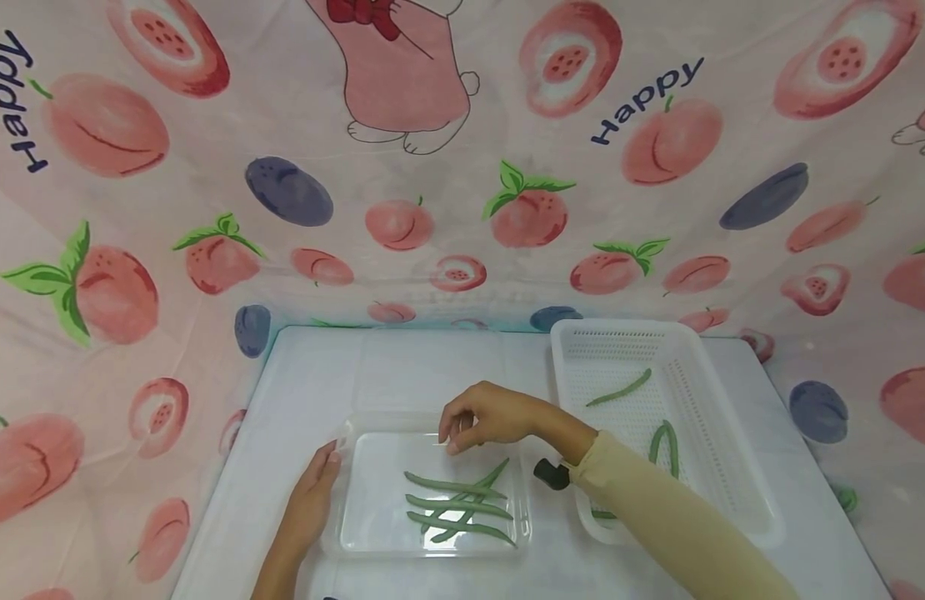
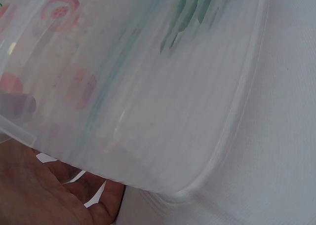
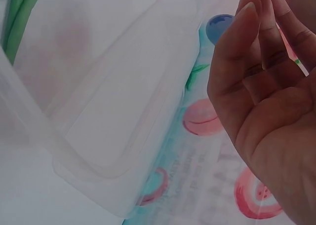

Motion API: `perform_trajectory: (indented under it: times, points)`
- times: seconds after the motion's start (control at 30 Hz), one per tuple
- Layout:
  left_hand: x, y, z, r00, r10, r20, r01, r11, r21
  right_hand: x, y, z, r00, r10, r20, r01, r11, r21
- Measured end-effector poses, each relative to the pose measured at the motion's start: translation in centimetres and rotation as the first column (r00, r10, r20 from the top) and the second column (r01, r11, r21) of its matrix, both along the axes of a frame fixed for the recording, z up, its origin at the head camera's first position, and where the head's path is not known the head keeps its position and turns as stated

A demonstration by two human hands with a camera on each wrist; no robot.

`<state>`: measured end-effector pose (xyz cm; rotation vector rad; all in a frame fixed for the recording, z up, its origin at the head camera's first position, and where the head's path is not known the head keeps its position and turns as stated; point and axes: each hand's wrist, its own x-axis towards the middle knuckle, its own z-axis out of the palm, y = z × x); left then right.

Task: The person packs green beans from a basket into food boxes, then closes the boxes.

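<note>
Several green beans (image 1: 459, 504) lie crossed over each other in the right half of a clear plastic container (image 1: 383, 492). My left hand (image 1: 312, 492) rests against the container's left side, its fingers touching the outer wall; in the left wrist view that hand (image 2: 74, 190) is below the wall. Above the container's far right part, my right hand (image 1: 488, 415) hangs with loosely bent fingers and no bean visible in them. In the right wrist view, thumb and fingertips of this hand (image 3: 271, 87) come close together, with the container beside them.
To the right stands a white perforated basket (image 1: 732, 467) holding a green bean (image 1: 620, 389) and a bent bean shape (image 1: 674, 454); my right sleeve (image 1: 657, 508) crosses its near left part. A fruit-printed cloth (image 1: 447, 225) hangs behind the white table (image 1: 305, 375).
</note>
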<state>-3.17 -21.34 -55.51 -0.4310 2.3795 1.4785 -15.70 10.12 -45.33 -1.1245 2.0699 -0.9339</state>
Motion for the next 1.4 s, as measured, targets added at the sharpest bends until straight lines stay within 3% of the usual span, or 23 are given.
perform_trajectory:
  times: [0.6,1.13,1.4]
  points:
    - [0.0,0.2,0.5,1.0,-0.001,-0.003,0.001,1.0,-0.011,-0.1,3.5,0.6,0.988,-0.072,0.14,0.071,0.997,0.008]
    - [0.0,0.2,0.2,1.0,-0.001,0.0,0.001,1.0,-0.005,-0.4,12.5,2.9,0.984,-0.177,0.037,0.172,0.979,0.105]
    - [0.0,0.2,0.3,1.0,-0.005,0.007,0.005,1.0,-0.006,-0.1,17.3,1.7,0.978,-0.207,0.026,0.2,0.963,0.18]
